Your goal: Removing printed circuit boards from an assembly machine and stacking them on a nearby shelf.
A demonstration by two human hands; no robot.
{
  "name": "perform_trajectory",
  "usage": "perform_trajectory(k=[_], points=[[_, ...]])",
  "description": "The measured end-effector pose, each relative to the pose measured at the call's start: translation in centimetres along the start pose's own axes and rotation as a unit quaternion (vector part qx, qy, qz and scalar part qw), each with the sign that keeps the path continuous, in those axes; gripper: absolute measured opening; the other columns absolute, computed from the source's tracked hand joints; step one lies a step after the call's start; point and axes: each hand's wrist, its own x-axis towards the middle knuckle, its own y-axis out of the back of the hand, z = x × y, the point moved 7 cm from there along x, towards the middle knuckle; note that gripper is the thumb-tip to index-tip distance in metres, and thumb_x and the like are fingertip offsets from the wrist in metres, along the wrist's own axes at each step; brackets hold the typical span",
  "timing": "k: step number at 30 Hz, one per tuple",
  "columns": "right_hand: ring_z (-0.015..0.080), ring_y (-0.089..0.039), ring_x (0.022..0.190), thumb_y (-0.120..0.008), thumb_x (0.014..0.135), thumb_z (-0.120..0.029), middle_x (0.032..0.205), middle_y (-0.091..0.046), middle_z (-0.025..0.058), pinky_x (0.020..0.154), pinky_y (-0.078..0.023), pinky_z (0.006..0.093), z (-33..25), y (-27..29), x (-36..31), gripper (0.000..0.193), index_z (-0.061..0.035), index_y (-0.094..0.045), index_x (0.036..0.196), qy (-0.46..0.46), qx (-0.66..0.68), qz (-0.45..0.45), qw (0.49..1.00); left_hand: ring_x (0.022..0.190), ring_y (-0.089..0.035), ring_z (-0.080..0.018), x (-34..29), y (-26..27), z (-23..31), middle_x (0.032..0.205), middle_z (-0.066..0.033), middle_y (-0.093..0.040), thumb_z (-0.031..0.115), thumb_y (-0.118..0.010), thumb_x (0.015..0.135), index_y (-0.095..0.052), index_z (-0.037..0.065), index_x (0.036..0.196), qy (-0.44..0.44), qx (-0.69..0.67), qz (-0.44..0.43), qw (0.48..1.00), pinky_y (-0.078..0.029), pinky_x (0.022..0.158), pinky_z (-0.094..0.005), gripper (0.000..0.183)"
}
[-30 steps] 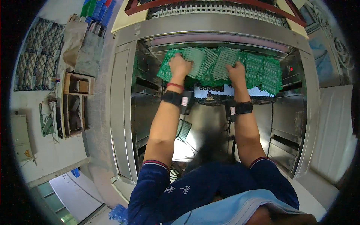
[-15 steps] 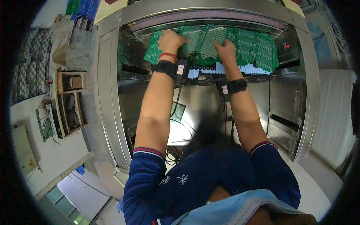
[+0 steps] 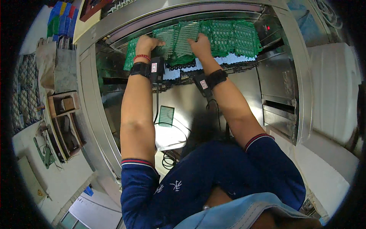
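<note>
A row of overlapping green patterned panels (image 3: 232, 38), like bare circuit boards, leans along the far side of a metal cabinet. My left hand (image 3: 146, 45) is at the row's left part, thumb stretched right across a panel's face and the other fingers curled, partly hidden. Nearer the middle, my right hand (image 3: 201, 45) has its thumb and forefinger against the edge of a lighter green panel (image 3: 187, 36). Its remaining fingers are bent and mostly out of sight. Under the green row, pale blue and black panel edges (image 3: 190, 68) show.
A single small green panel (image 3: 166, 116) lies on the cabinet's shiny metal floor. Black cables run from the wrist units (image 3: 155, 68) past it to a coil (image 3: 169, 160). The cabinet's metal frame (image 3: 89, 76) borders the left; a white bin (image 3: 331, 91) stands at right.
The view has shifted, so the cabinet sits further left and slightly tilted. Both hands keep much the same places on the green panels.
</note>
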Motion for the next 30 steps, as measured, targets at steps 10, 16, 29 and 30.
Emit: perform_trajectory(k=[10, 16, 29, 30], points=[[0.0379, -0.06, 0.086, -0.068, 0.071, -0.025, 0.095, -0.063, 0.0208, 0.077, -0.046, 0.0429, 1.9, 0.5, 0.9, 0.038, 0.0009, -0.059, 0.096, 0.039, 0.046, 0.012, 0.998, 0.094, -0.06, -0.0338, -2.5, -0.7, 3.8, 0.097, -0.0251, -0.061, 0.034, -0.08, 0.055, -0.063, -0.009, 0.085, -0.025, -0.137, -0.01, 0.99, -0.048, 0.08, -0.0367, 0.055], [0.0228, -0.061, 0.076, -0.067, 0.073, -0.019, 0.087, -0.064, 0.0128, 0.067, -0.047, 0.0333, 0.1, 0.8, -0.8, 0.029, 0.0008, -0.058, 0.092, 0.023, 0.207, -0.037, 0.977, 0.082, -0.063, -0.0292, -4.8, -0.6, -3.1, 0.094, -0.0201, -0.062, 0.01, -0.075, 0.064, -0.053, -0.009, 0.101, -0.006, -0.455, 0.095, 0.885, -0.05, 0.069, -0.0352, 0.048], [0.0269, -0.059, 0.087, -0.069, 0.07, -0.018, 0.095, -0.062, 0.0151, 0.077, -0.046, 0.0349, 3.9, -3.8, -15.4, 0.045, 0.0005, -0.054, 0.109, 0.123, 0.104, -0.183, 0.97, 0.09, -0.06, -0.0217, -20.7, -15.1, -4.2, 0.106, -0.0114, -0.059, 0.021, -0.062, 0.084, -0.05, -0.002, 0.115, 0.117, -0.782, -0.036, 0.611, -0.05, 0.074, -0.0335, 0.04], [0.0194, -0.057, 0.093, -0.069, 0.071, -0.011, 0.104, -0.061, 0.0116, 0.083, -0.044, 0.031, 3.2, -4.6, -16.7, 0.047, 0.0008, -0.052, 0.114, 0.035, 0.111, -0.292, 0.949, 0.089, -0.06, -0.02, -21.2, -16.5, -6.2, 0.106, -0.0105, -0.059, 0.018, -0.062, 0.084, -0.049, -0.002, 0.115, 0.12, -0.753, -0.021, 0.647, -0.05, 0.073, -0.0326, 0.039]])
